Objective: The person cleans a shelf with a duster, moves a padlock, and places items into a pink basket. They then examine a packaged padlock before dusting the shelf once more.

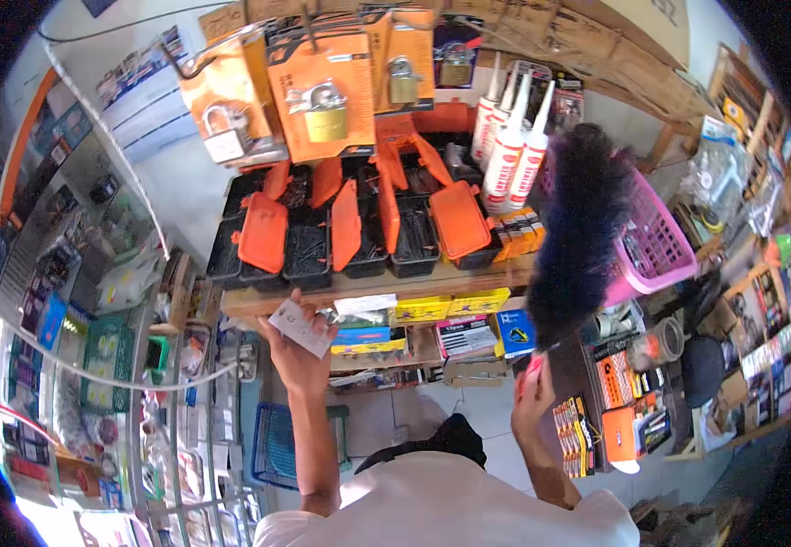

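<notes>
My left hand [297, 351] is closed on a small white card [300, 328] at the front edge of the wooden shelf [377, 284]. In my right hand [532, 392] is the pink handle of a dark, fluffy duster [578, 228], which stands up in front of the pink basket [655, 237]. Black bins with orange lids [263, 232] line the shelf and hold dark small parts. White tubes with long nozzles [509, 159] stand left of the duster, behind small orange boxes [518, 234].
Packaged padlocks [322, 105] hang above the bins. Below the shelf lie yellow boxes [450, 305] and a blue pack [516, 333]. A metal rack [176, 456] stands at the left, with a blue basket [277, 447] on the floor. Battery packs [573, 438] are at lower right.
</notes>
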Motion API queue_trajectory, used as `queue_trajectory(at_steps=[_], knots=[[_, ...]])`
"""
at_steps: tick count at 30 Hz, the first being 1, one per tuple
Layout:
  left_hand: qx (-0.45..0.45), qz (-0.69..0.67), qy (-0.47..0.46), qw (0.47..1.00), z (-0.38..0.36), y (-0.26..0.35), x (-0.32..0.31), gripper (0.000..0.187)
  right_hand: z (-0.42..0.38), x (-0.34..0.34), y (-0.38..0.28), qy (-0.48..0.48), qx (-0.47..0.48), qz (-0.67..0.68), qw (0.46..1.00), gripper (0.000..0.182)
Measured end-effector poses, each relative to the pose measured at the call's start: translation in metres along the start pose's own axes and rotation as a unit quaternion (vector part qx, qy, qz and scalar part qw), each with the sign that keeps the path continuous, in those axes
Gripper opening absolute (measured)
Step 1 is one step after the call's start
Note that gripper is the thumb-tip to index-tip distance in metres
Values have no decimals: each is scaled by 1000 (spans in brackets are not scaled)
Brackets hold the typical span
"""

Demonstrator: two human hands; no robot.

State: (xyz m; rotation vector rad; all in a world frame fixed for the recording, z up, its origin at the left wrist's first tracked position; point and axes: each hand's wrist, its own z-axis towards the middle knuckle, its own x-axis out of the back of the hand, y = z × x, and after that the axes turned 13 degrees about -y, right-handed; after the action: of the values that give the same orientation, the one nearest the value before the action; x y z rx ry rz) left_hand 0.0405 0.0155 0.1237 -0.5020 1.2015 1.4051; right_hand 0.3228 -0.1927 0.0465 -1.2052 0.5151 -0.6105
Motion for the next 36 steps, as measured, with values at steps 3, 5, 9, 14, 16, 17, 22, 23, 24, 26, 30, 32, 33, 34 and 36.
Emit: queue_trajectory(at_steps=[3,5,9,14,16,17,22,23,24,26,30,32,33,34,36], knots=[[3,13,21,1000,-3,-2,1,54,34,20,-6,33,24,-89,995,42],[5,41,20,999,-2,-3,-1,45,59,35,1,23,63,-149,987,42],[4,46,6,999,1,-9,-7,29,101,52,-19,-60,91,-330,938,45],[81,163,3,983,4,-23,-19,10,145,48,-62,-63,-24,-465,883,40],[96,177,10,979,3,-31,-22,16,154,54,-54,-71,8,-547,834,35],[96,177,6,980,4,-34,-25,16,158,57,-52,-68,10,-546,835,35],[121,226,-57,965,11,-41,-52,17,166,57,-61,-111,-80,-582,801,52],[123,238,-67,961,12,-40,-63,16,162,54,-68,-114,-77,-583,801,52],[112,246,-74,960,14,-40,-70,14,155,50,-77,-91,-55,-603,790,55],[127,233,-85,961,19,-34,-92,15,137,38,-97,-49,50,-631,773,59],[98,250,-104,958,38,-47,-119,18,112,-18,-172,-253,257,-364,859,48],[52,235,-107,965,47,-59,-151,19,101,-42,-185,-413,151,-185,879,40],[38,227,-104,968,51,-66,-172,21,101,-51,-194,-469,145,-151,858,35],[14,260,-137,956,57,-71,-183,22,103,-57,-200,-468,146,-152,858,35],[-24,316,-171,933,72,-74,-206,25,109,-68,-210,-445,114,-61,886,30]])
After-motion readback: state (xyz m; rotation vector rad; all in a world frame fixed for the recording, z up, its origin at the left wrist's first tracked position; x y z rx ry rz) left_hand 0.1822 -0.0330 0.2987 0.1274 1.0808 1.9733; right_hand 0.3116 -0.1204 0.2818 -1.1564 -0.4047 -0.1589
